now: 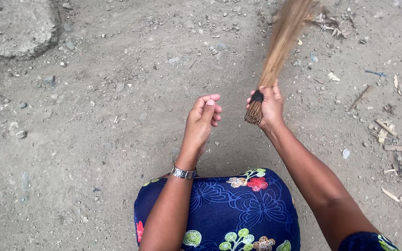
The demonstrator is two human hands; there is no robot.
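Note:
My right hand [268,106] grips a bundle broom of thin brown sticks [282,39] near its bound end, where a black band wraps it. The bristles point up and away over the dirt ground and look blurred. My left hand [203,118] is held up just left of the broom's butt end, palm turned toward it, fingers loosely curled and holding nothing. A silver watch sits on my left wrist. Below my arms is a blue flowered garment [231,211].
Bare dirt ground [98,121] with small pebbles lies all around. A large grey rock [22,25] sits at the top left. Dry sticks, chips and litter [396,139] are scattered along the right side.

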